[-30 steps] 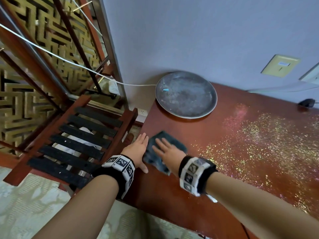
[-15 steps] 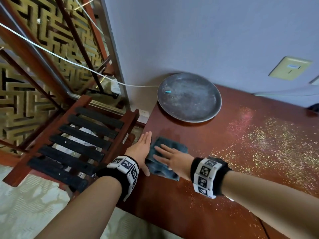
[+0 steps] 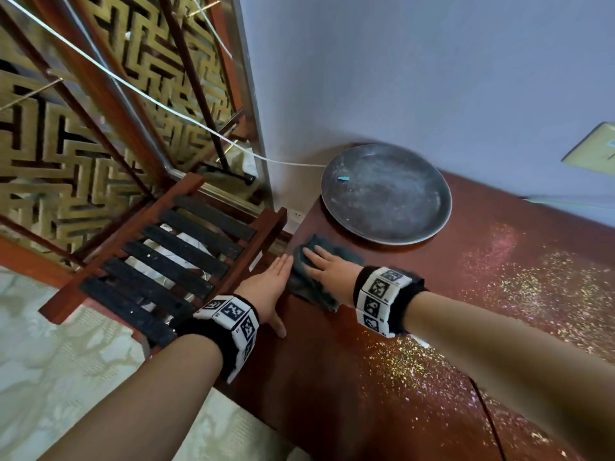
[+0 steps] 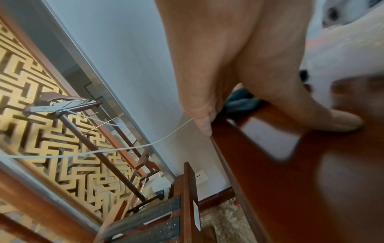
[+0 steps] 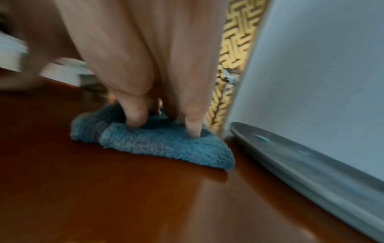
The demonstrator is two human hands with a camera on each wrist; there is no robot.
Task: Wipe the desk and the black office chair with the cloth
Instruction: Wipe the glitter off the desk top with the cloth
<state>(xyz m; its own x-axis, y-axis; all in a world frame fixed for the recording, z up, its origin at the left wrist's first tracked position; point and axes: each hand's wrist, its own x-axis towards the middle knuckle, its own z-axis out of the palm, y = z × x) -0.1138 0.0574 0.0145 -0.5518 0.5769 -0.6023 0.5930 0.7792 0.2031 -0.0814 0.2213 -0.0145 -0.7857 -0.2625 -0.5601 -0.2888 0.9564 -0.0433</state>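
Observation:
A crumpled blue-grey cloth (image 3: 307,281) (image 5: 162,143) lies near the left edge of the red-brown desk (image 3: 382,394) (image 5: 104,197) (image 4: 311,180). My right hand (image 3: 327,272) (image 5: 164,125) lies flat on the cloth and presses it down with straight fingers. My left hand (image 3: 269,287) (image 4: 249,98) is open at the desk's left edge, fingers straight beside the cloth, thumb (image 4: 340,121) resting on the desk top. Glitter (image 3: 532,294) covers the desk to the right. The black office chair is not in view.
A round grey metal tray (image 3: 386,194) (image 5: 311,164) sits against the wall just beyond the cloth. Left of the desk stands a wooden rack with black slats (image 3: 173,261) (image 4: 158,218). A white cable (image 3: 166,108) runs across a gold lattice screen.
The right hand has slid the cloth forward toward the tray, along the desk's left edge. The left hand stays at the edge beside it.

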